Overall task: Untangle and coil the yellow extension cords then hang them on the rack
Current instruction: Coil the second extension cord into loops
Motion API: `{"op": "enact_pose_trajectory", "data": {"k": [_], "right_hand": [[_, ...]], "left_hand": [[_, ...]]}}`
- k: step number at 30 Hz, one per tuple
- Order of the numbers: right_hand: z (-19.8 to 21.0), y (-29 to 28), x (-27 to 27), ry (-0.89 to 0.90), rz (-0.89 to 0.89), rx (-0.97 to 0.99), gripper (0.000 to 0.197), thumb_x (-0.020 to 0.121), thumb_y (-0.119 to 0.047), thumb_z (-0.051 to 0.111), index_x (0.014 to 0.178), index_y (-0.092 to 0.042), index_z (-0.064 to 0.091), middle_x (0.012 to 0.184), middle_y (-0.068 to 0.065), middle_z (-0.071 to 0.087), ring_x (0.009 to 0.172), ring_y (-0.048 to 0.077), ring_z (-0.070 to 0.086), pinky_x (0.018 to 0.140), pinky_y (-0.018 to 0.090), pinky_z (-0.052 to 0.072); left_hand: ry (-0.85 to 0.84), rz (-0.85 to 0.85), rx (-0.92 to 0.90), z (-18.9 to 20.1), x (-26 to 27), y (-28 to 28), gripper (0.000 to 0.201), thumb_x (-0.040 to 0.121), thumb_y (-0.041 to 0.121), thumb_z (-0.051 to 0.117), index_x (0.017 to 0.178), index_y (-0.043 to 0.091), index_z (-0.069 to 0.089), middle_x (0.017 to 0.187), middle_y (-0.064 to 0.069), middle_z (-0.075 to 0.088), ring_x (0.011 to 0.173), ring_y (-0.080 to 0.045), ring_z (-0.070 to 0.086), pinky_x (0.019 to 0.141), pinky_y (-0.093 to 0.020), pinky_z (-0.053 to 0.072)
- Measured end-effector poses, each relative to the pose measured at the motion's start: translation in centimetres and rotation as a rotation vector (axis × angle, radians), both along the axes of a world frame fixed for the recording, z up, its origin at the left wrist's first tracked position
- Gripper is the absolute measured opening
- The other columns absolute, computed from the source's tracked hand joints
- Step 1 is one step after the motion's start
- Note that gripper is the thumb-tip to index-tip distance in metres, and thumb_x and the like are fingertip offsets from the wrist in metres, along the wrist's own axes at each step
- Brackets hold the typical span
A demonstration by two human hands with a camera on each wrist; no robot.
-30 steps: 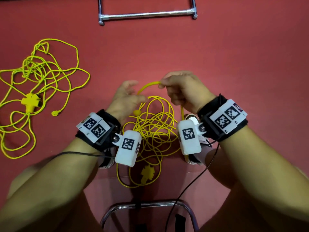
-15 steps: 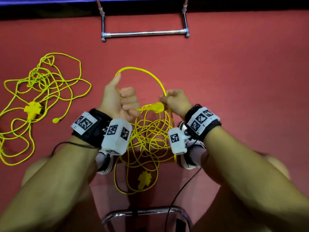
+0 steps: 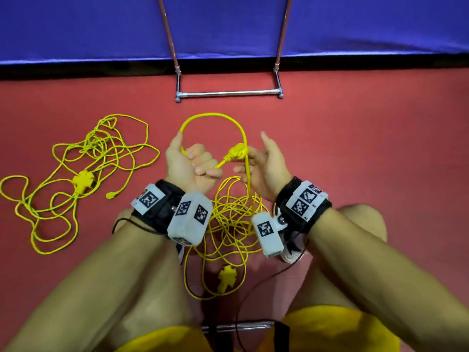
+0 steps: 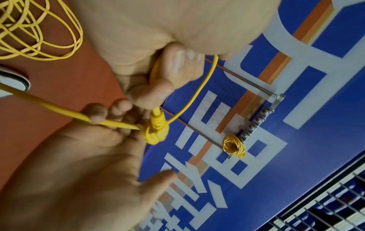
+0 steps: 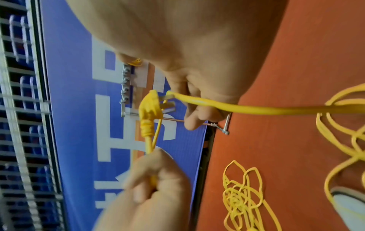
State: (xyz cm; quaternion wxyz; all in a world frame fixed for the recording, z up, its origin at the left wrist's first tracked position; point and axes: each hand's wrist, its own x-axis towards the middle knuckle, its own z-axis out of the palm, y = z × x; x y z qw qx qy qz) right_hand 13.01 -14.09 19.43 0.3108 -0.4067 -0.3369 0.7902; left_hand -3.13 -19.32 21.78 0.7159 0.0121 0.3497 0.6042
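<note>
A yellow extension cord (image 3: 233, 224) lies tangled on the red floor between my feet, its socket block (image 3: 227, 278) nearest me. My left hand (image 3: 203, 166) grips this cord just behind its plug (image 3: 237, 154), thumb up. From that fist one loop (image 3: 215, 115) arches over to my right hand (image 3: 247, 168), whose fingers curl round the strand running down to the tangle, thumb raised. The left wrist view shows the plug (image 4: 156, 132) against the right fingers (image 4: 94, 115). A second tangled cord (image 3: 83, 158) lies to the left. The rack (image 3: 229, 93) stands ahead.
A blue banner wall (image 3: 101, 26) rises behind the rack. In the left wrist view a coiled yellow cord (image 4: 234, 145) hangs at one end of the rack's hooked top bar (image 4: 254, 126). A chrome chair frame (image 3: 243, 326) and a black cable (image 3: 264, 283) sit near my legs.
My left hand turned thumb up and closed on the cord behind the plug, and a loop formed between the hands. Both hands rose, and my view tilted up toward the banner.
</note>
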Motion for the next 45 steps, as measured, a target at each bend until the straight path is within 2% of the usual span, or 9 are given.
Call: {"op": "enact_pose_trajectory", "data": {"k": [3, 10, 13, 16, 20, 25, 32, 39, 45], "right_hand": [[1.2, -2.7, -0.7, 0.053, -0.025, 0.049, 0.054, 0.084, -0.067, 0.050, 0.078, -0.014, 0.055, 0.080, 0.006, 0.060, 0.063, 0.018, 0.055, 0.055, 0.032, 0.029], [-1.7, -7.0, -0.6, 0.070, -0.207, 0.021, 0.057, 0.090, 0.006, 0.061, 0.127, -0.024, 0.030, 0.090, 0.012, 0.050, 0.063, 0.017, 0.050, 0.049, 0.029, 0.035], [-3.3, -7.2, 0.6, -0.241, -0.124, 0.169, 0.061, 0.088, 0.001, 0.062, 0.127, -0.024, 0.023, 0.102, 0.022, 0.061, 0.058, 0.019, 0.051, 0.048, 0.029, 0.039], [-3.8, -6.7, 2.3, -0.539, 0.063, 0.396, 0.065, 0.084, 0.002, 0.059, 0.131, -0.021, 0.019, 0.112, 0.014, 0.065, 0.055, 0.015, 0.051, 0.047, 0.026, 0.041], [-3.9, -7.5, 2.6, -0.688, 0.392, 0.625, 0.078, 0.078, 0.006, 0.062, 0.137, -0.015, 0.016, 0.090, 0.014, 0.059, 0.053, 0.016, 0.050, 0.046, 0.029, 0.040], [-3.3, -7.1, 2.8, -0.657, 0.469, 0.679, 0.083, 0.073, 0.003, 0.072, 0.133, -0.014, 0.017, 0.076, -0.001, 0.047, 0.051, 0.010, 0.048, 0.043, 0.024, 0.038], [-1.5, -4.9, 4.0, -0.567, 0.407, 0.699, 0.090, 0.068, 0.012, 0.071, 0.134, -0.012, 0.015, 0.087, -0.008, 0.048, 0.046, -0.007, 0.051, 0.044, 0.015, 0.039], [1.0, -1.0, 3.9, -0.694, 0.337, 0.833, 0.087, 0.062, -0.005, 0.078, 0.126, -0.020, 0.021, 0.104, 0.011, 0.056, 0.059, 0.012, 0.056, 0.051, 0.030, 0.048], [0.7, 2.1, 3.6, -0.782, 0.319, 0.832, 0.048, 0.065, -0.049, 0.081, 0.092, -0.020, 0.054, 0.058, -0.004, 0.055, 0.047, 0.005, 0.046, 0.051, 0.028, 0.039]], "left_hand": [[0.023, -0.008, -0.006, 0.4, 1.0, -2.2, 0.067, 0.092, 0.066, 0.033, 0.044, 0.021, 0.029, 0.037, 0.006, 0.019, 0.031, -0.010, 0.021, 0.044, -0.016, 0.027], [0.102, 0.032, -0.093, -0.9, 3.1, -6.9, 0.058, 0.098, 0.056, 0.037, 0.059, 0.014, 0.043, 0.052, -0.002, 0.038, 0.046, -0.018, 0.043, 0.052, -0.028, 0.053], [0.482, -0.081, -0.308, -2.0, 3.0, -7.6, 0.024, 0.094, 0.041, 0.057, 0.102, 0.020, 0.051, 0.087, -0.006, 0.057, 0.075, -0.020, 0.058, 0.065, -0.035, 0.052], [0.961, 0.054, -0.300, -3.2, 2.2, -7.2, 0.072, 0.080, 0.029, 0.073, 0.138, 0.024, 0.031, 0.112, -0.004, 0.049, 0.096, -0.018, 0.051, 0.080, -0.034, 0.041], [1.565, -0.166, 0.118, -3.7, 2.6, -6.0, 0.078, 0.067, 0.041, 0.075, 0.137, 0.023, 0.046, 0.131, 0.001, 0.048, 0.126, -0.018, 0.044, 0.107, -0.029, 0.031], [1.332, -0.560, 0.275, -4.8, 3.6, -4.0, 0.045, 0.070, 0.060, 0.064, 0.111, 0.042, 0.056, 0.077, 0.012, 0.064, 0.076, -0.015, 0.055, 0.075, -0.039, 0.046], [1.589, -0.640, 0.367, -4.2, 4.2, -1.4, 0.066, 0.077, 0.076, 0.041, 0.119, 0.025, 0.054, 0.098, 0.006, 0.051, 0.096, -0.014, 0.052, 0.086, -0.033, 0.041], [1.440, -0.619, 0.449, -3.4, 4.0, 0.1, 0.035, 0.095, 0.052, 0.051, 0.126, 0.038, 0.047, 0.059, 0.009, 0.044, 0.045, -0.006, 0.035, 0.046, -0.027, 0.030], [1.142, -0.470, 0.339, -2.1, 3.2, 2.1, 0.011, 0.104, 0.021, 0.050, 0.104, 0.017, 0.060, 0.047, 0.012, 0.047, 0.039, -0.001, 0.035, 0.041, -0.016, 0.030]]}}
